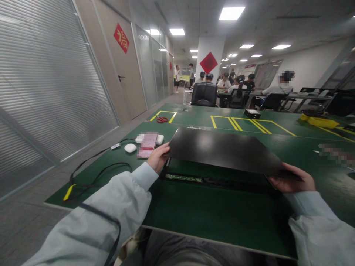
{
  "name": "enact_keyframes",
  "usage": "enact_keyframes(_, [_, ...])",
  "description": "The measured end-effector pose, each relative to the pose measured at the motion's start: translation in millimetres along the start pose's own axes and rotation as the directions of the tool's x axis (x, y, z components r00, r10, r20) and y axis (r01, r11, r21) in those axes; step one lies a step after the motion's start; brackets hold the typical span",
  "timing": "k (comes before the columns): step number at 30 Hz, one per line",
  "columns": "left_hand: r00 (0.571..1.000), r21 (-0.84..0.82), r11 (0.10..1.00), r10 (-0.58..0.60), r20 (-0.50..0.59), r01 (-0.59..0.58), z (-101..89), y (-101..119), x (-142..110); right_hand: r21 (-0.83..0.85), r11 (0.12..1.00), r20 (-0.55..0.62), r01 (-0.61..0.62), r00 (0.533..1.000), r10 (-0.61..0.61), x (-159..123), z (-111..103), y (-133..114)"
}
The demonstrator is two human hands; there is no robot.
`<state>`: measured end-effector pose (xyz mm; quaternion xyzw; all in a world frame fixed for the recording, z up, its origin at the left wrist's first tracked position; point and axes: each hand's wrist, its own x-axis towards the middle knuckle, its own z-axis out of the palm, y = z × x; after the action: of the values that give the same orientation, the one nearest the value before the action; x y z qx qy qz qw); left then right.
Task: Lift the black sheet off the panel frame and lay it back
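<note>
A flat, dark rectangular panel (216, 147), like a display panel, is held tilted above the table by its two side edges. My left hand (158, 158) grips its left edge, with the thumb on top and the fingers underneath. At the right edge, my right hand (296, 179) holds it the same way. Beneath the panel lies a dark frame (230, 183) with a strip of green circuit board (184, 178) showing along its near side. The panel hides most of the frame, so I cannot tell whether the two are joined.
On the green table (222, 218), a phone (148, 145), a white rounded case (130, 148) and a black cable (111, 173) lie to the left. Red-handled scissors (162, 119), a small black box (252, 113) and a yellow item (318, 121) are farther back. Several people sit beyond.
</note>
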<state>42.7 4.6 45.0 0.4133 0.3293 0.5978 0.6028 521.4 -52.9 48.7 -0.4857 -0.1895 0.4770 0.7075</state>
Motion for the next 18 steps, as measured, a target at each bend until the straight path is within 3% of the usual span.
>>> enact_keyframes(3, [0.999, 0.047, 0.998, 0.031, -0.008, -0.03, -4.1, -7, 4, 0.085, 0.993, -0.079, -0.079, 0.993, 0.086, -3, 12, -2])
enact_keyframes(7, [0.991, 0.286, 0.953, 0.069, 0.116, -0.1, -15.7, -19, 11, 0.148, 0.989, -0.127, 0.015, 0.992, 0.004, -3, 14, -4])
enact_keyframes(8, [0.988, 0.403, 0.905, 0.095, 0.123, -0.137, -19.5, -22, 13, 0.152, 0.988, -0.14, 0.032, 0.99, -0.011, -3, 13, -5])
enact_keyframes(10, [0.987, 0.481, 0.863, 0.113, 0.11, -0.153, -26.5, -27, 16, 0.158, 0.986, -0.157, 0.052, 0.987, -0.027, -2, 10, -6])
enact_keyframes(14, [0.978, 0.78, 0.594, 0.062, 0.198, -0.196, -33.8, -37, 14, 0.189, 0.979, -0.131, 0.076, 0.99, -0.051, -1, 7, -9])
enact_keyframes(18, [0.943, 0.847, 0.434, 0.025, 0.331, -0.308, -34.4, -43, 9, 0.225, 0.96, -0.187, 0.168, 0.974, -0.127, -2, 9, -7])
